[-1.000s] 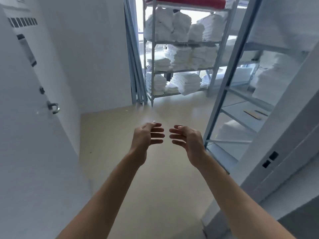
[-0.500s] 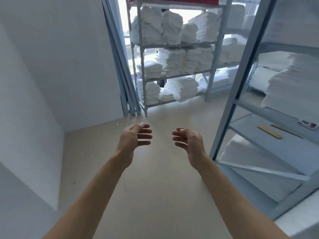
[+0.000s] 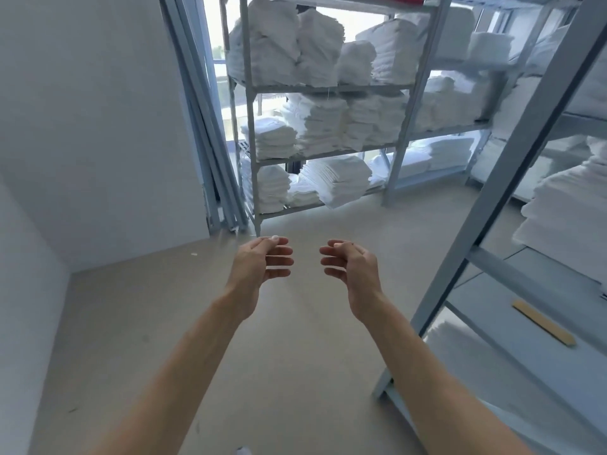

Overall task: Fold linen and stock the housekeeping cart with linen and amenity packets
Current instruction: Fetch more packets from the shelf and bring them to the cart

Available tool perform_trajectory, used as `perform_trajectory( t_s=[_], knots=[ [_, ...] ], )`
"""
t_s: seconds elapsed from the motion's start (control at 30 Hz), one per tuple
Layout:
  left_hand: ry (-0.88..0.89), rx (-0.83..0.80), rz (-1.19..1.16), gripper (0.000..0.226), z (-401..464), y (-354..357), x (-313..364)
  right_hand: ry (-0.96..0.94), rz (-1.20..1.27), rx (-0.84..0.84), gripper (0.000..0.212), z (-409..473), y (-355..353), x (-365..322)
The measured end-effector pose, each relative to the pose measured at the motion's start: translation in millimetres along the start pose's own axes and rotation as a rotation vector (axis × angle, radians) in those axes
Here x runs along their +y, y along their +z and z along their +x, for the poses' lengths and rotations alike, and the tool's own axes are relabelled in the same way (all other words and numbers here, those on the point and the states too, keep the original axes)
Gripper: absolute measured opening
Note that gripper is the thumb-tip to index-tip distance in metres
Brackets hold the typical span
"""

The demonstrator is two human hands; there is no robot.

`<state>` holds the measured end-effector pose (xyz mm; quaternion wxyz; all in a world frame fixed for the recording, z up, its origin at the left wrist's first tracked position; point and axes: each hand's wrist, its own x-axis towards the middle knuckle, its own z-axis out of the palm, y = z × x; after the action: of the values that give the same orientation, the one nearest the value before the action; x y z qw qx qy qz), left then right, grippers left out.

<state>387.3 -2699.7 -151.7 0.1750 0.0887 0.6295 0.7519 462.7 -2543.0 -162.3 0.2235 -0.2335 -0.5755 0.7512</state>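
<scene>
1. Head view looks down a narrow linen store; both bare forearms reach forward over the floor (image 3: 295,372), which is pale beige and smooth.
2. The left hand (image 3: 259,262) hangs in the air with its fingers loosely curled toward the other hand, its grip holding nothing.
3. The right hand (image 3: 353,266) mirrors it just beside, fingers loosely bent inward, its grip also holding nothing; the two hands are apart and touch nothing.
4. The task's linen sits ahead on the far shelving rack (image 3: 328,90), a grey metal frame against a bright window: stacks of folded white towels (image 3: 323,126) fill its middle shelf, bulkier white bundles (image 3: 285,44) the shelf above.
5. On the rack's bottom shelf a pile of flat folded sheets (image 3: 338,178) juts past the front edge, tilted toward the floor.
6. A near shelving unit (image 3: 512,178) stands close on the right, its slanted grey upright crossing between the right forearm and more white linen (image 3: 565,211) stacked behind it.
7. A flat wooden stick (image 3: 543,323) lies on one of that unit's lower shelves.
8. Long grey metal rails (image 3: 200,119) lean in the corner beside the far rack.
9. A plain white wall (image 3: 92,119) closes the left side.
</scene>
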Motion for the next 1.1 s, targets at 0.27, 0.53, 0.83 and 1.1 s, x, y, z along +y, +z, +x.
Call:
perform_trajectory(
  t_s=[0.27,0.53,0.83,1.1],
  knots=[
    [-0.054,-0.192,0.039,0.024,194,45,-28,0.001,-0.03,0.158,0.019,167,5,6],
    [-0.096,-0.384,0.067,0.022,363,110,-22,-0.005,-0.079,0.348,0.017,311,-1,-7],
    [-0.177,-0.507,0.16,0.021,497,194,-60,0.015,0.0,0.491,0.018,453,-54,6],
    [-0.16,-0.567,0.268,0.019,646,301,-49,-0.026,0.048,0.545,0.019,621,-124,-16]
  ],
)
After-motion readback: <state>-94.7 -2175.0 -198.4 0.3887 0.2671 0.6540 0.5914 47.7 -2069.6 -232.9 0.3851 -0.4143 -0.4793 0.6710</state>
